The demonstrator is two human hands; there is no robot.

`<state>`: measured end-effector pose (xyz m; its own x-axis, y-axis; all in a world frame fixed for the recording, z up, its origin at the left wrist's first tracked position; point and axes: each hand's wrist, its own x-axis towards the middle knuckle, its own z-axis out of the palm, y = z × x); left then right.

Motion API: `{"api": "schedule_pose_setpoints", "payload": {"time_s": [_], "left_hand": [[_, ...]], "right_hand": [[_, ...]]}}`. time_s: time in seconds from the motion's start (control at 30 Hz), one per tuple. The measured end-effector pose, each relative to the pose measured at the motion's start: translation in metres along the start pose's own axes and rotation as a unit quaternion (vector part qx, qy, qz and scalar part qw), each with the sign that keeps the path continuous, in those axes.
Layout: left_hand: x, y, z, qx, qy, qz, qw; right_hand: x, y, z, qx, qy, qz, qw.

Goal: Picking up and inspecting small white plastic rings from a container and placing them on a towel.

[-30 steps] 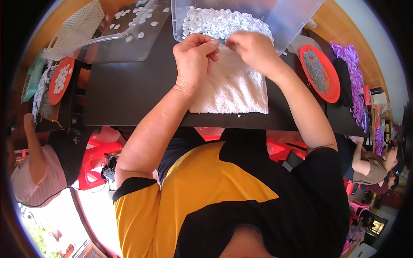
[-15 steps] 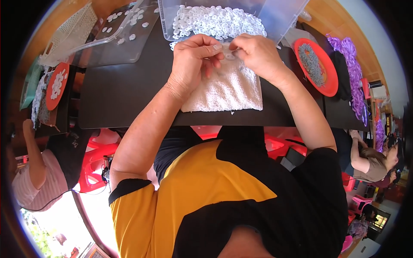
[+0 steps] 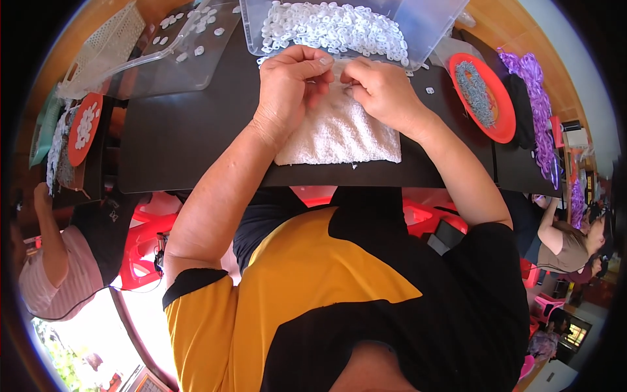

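left hand [image 3: 284, 85] and right hand [image 3: 384, 91] are both curled, fingers bunched over a white towel [image 3: 339, 140], can't tell what's in them tbh. towel sits just inside the near edge of the counter [image 3: 196, 144], clear bin [image 3: 428, 26] of white pieces [image 3: 333, 29] beyond it, red plate [image 3: 503, 121] near the right edge.

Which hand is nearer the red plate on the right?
Right. The right hand is over the towel, left of that red plate; the left hand is farther left.
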<state>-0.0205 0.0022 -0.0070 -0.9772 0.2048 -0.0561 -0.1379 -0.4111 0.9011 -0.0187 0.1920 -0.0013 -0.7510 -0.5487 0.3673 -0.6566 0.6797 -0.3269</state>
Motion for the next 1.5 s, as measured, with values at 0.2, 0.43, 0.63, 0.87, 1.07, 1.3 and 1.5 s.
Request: {"api": "schedule_pose_setpoints", "payload": {"time_s": [0.2,0.43,0.63,0.87,1.07,1.3,1.5], "left_hand": [[-0.001,-0.002,-0.001,0.028,-0.001,-0.008,1.0],[0.0,-0.005,0.001,0.057,0.016,0.01,0.998],[-0.006,0.0,0.007,0.042,0.022,0.018,0.999],[-0.006,0.0,0.007,0.041,0.029,0.021,0.999],[-0.006,0.0,0.006,0.037,0.037,0.029,0.998],[-0.008,0.001,0.009,0.051,0.055,0.054,0.996],[-0.012,0.002,0.012,0.068,0.065,0.072,0.993]], "right_hand": [[-0.001,-0.006,-0.008,-0.057,-0.013,0.036,0.998],[0.001,-0.012,-0.007,-0.122,-0.024,0.073,0.989],[0.015,-0.005,-0.027,0.356,0.075,0.231,0.902],[0.011,-0.015,-0.005,0.552,0.121,0.311,0.764],[0.012,-0.016,0.002,0.572,0.139,0.281,0.758],[0.014,-0.024,0.004,0.534,0.16,0.26,0.789],[0.013,-0.024,0.005,0.523,0.171,0.253,0.796]]}}
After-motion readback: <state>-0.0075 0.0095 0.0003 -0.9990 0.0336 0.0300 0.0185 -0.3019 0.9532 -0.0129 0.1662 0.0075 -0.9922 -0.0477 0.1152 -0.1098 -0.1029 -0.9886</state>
